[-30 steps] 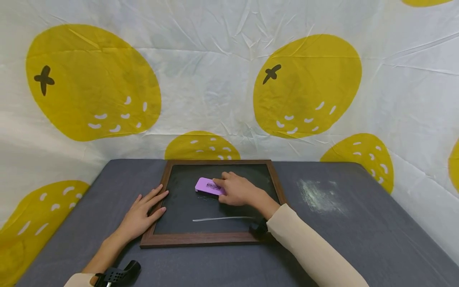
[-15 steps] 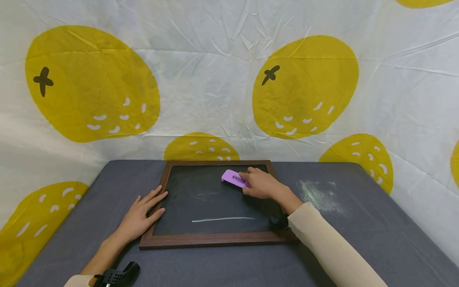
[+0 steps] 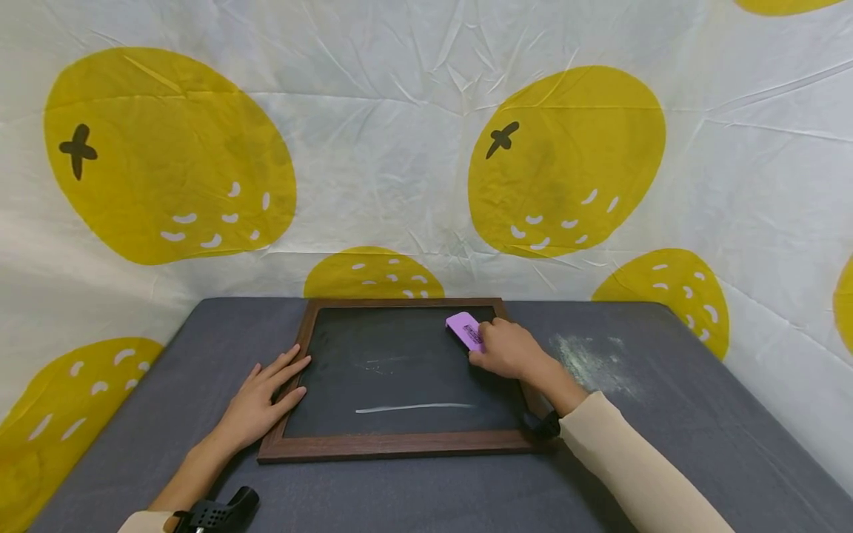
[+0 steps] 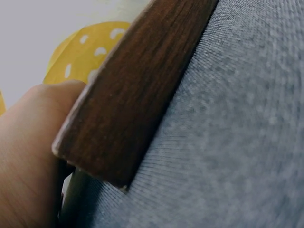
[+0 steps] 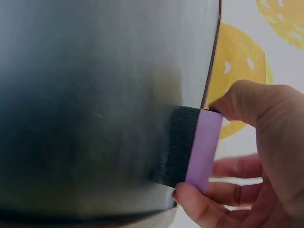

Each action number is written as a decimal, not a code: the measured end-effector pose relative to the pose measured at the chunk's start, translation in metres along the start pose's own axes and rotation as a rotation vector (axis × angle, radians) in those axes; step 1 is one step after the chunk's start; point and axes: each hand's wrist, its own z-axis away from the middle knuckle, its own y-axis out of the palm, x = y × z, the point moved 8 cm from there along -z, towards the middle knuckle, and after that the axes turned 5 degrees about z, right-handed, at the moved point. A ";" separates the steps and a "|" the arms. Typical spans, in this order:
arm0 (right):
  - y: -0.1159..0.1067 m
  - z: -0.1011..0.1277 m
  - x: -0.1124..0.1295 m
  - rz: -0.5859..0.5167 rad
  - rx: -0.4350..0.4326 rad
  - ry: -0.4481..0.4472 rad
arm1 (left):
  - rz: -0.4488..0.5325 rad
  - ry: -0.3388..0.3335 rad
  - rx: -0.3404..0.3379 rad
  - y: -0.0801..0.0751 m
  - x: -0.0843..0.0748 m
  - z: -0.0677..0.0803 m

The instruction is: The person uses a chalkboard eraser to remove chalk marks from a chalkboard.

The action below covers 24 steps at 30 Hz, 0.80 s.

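At the upper right of the board (image 3: 400, 385), the purple eraser (image 3: 465, 330) lies inside the wooden frame (image 3: 400, 445), its dark felt (image 5: 179, 147) toward the black surface; whether it presses or is slightly lifted cannot be told. The right hand (image 3: 508, 349) has its grip closed around the eraser, digits on opposite sides (right wrist view). Compared with 0.5 s earlier, the eraser has travelled rightward and turned more steeply; 1.0 s earlier it lay over the middle. The left hand (image 3: 258, 406) has kept its place: its fingers, spread and gripping nothing, rest across the left side of the frame, apparently steadying it. Near the centre, the faint chalk marks (image 3: 381, 364), partly covered 1.0 s earlier, now lie bare; below them runs 1 long chalk line (image 3: 413, 407), well apart from the eraser. Judged from this, the wiping is incomplete: at least these 2 traces remain. Right of the frame, a pale smudge (image 3: 595, 366) marks the grey table (image 3: 700, 422).
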 end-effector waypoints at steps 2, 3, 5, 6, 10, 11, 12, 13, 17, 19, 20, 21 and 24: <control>0.001 0.002 -0.002 -0.021 -0.025 0.041 | -0.007 0.005 -0.002 0.001 0.000 0.000; 0.002 0.003 -0.002 -0.027 -0.039 0.051 | -0.011 0.008 -0.003 0.001 0.000 -0.001; 0.002 0.003 -0.001 -0.041 -0.056 0.068 | -0.019 0.015 -0.007 0.001 0.000 -0.001; 0.001 0.003 0.001 -0.048 -0.065 0.073 | -0.025 0.022 -0.012 0.001 0.000 -0.001; 0.000 0.000 0.009 -0.067 -0.067 0.079 | -0.044 0.049 -0.037 -0.001 -0.001 0.000; -0.001 -0.001 0.012 -0.070 -0.066 0.076 | -0.050 0.056 -0.045 -0.002 -0.001 0.001; -0.001 -0.002 0.015 -0.071 -0.064 0.072 | -0.054 0.061 -0.050 -0.003 -0.002 0.001; -0.001 -0.003 0.018 -0.075 -0.059 0.068 | -0.058 0.062 -0.053 -0.004 -0.002 0.001; 0.000 -0.007 0.029 -0.080 -0.041 0.058 | -0.067 0.062 -0.052 -0.003 -0.002 0.002; 0.002 -0.010 0.033 -0.083 -0.032 0.057 | -0.070 0.057 -0.049 -0.002 -0.003 0.001; 0.004 -0.011 0.036 -0.081 -0.029 0.054 | -0.071 0.056 -0.048 -0.001 -0.003 0.001; 0.005 -0.012 0.038 -0.083 -0.028 0.051 | -0.072 0.054 -0.046 -0.001 -0.003 0.001; 0.007 -0.015 0.045 -0.083 -0.029 0.038 | -0.077 0.054 -0.046 -0.001 -0.005 0.000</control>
